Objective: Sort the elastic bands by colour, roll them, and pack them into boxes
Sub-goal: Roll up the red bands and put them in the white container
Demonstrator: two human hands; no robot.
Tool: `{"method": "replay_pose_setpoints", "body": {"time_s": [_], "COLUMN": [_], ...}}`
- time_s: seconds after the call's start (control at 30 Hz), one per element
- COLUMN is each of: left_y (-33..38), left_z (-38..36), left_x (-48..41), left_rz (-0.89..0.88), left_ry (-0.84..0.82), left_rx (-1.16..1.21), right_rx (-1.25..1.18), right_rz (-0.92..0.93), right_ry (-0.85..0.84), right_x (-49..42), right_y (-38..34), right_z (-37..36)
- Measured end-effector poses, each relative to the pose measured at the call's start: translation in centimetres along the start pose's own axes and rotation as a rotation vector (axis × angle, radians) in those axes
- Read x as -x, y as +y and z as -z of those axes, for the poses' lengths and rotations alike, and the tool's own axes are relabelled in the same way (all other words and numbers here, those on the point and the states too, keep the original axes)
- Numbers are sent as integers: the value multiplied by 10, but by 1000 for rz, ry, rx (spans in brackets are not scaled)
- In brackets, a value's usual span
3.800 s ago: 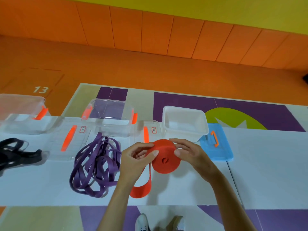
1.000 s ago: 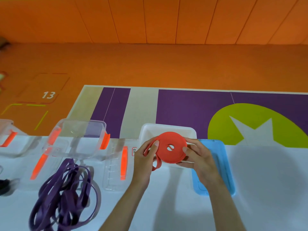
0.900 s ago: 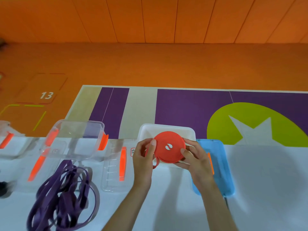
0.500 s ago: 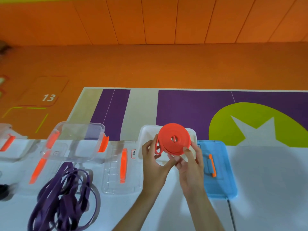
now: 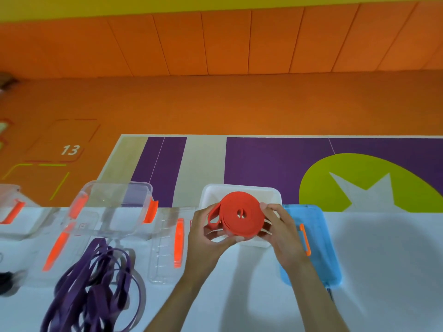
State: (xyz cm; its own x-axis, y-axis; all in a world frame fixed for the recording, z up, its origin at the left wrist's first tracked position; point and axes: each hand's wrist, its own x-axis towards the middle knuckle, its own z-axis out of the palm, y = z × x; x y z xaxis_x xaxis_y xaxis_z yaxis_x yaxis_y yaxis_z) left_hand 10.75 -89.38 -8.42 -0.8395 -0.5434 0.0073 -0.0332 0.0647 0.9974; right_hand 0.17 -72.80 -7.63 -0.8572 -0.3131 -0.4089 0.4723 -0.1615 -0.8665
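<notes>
1. White table (image 5: 374, 271); orange floor (image 5: 215, 104) and orange panelled wall (image 5: 215, 44) beyond.
2. Rolled red band (image 5: 239, 218) above white box (image 5: 239, 189), gripped by left hand (image 5: 206, 236) and right hand (image 5: 284, 232).
3. Purple bands (image 5: 96, 286) loose on table, left.

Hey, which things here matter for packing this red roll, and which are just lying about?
In hand: red roll, gripped by left hand and right hand over the white box; blue lid beside it.
Lying about for now: purple bands, clear box, clear lid, black band at left edge.
</notes>
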Motion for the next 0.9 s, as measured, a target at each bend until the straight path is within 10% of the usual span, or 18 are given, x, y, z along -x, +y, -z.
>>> {"method": "replay_pose_setpoints", "body": {"time_s": [0.53, 0.9], "left_y": [-6, -60], "left_z": [3, -10], "left_x": [-65, -110], "left_rz": [323, 490], "left_ry": [-288, -345], "left_rx": [-80, -290], "right_rx": [-86, 659], "right_rz": [-99, -328], "right_ry": [-18, -22], "right_x": [-41, -112], "right_y": [33, 40], "right_z": [16, 8]}}
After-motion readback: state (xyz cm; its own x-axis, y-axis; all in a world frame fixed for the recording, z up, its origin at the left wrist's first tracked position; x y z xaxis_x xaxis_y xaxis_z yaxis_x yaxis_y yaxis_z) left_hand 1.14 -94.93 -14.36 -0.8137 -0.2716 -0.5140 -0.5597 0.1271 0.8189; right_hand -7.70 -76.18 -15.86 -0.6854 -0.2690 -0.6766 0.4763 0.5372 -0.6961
